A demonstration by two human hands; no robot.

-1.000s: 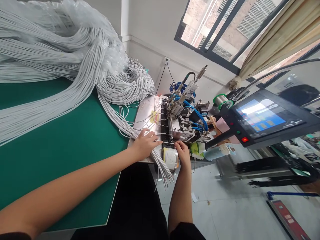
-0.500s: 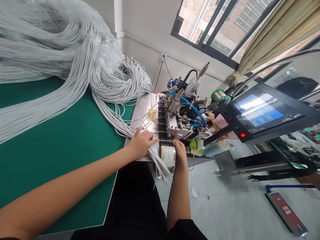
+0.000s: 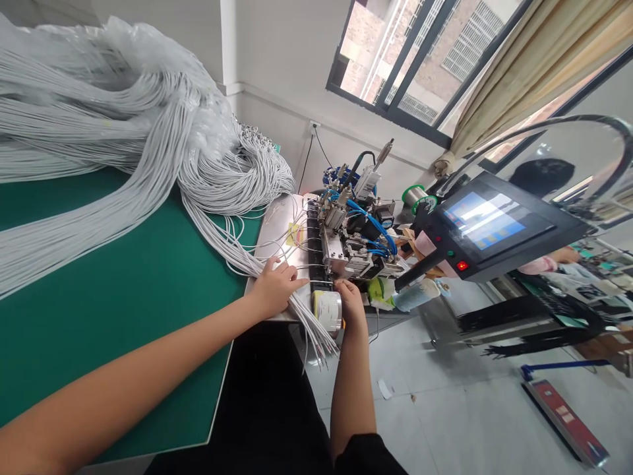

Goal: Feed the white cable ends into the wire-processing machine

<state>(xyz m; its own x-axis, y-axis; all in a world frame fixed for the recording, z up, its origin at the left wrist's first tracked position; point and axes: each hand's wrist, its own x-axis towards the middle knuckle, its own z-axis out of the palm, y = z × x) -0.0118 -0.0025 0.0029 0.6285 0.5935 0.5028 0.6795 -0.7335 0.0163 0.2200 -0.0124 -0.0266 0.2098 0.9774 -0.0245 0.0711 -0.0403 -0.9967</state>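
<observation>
My left hand (image 3: 275,287) rests over a bundle of grey cables (image 3: 309,323), its thumb and fingers closed on one cable that stretches rightward across the machine's black rail (image 3: 315,254). At the other end of that stretch, my right hand (image 3: 350,298) pinches the cable's tip beside the rail. Several other cables run from the metal plate (image 3: 274,224) into slots of the rail. Below the rail, between my hands, sits a white roll (image 3: 328,310). The bundle's loose ends hang past the plate's front edge.
Large cable bundles (image 3: 158,132) lie on the green table (image 3: 123,277) at the left. The machine (image 3: 353,224) has blue tubes. A monitor (image 3: 489,221) stands right of it, with a solder spool (image 3: 418,196) behind. A person's arm (image 3: 558,257) shows at the far right.
The whole view has shifted, so the machine and monitor appear farther left and slightly lower. Both hands keep nearly the same place at the rail, holding the cable.
</observation>
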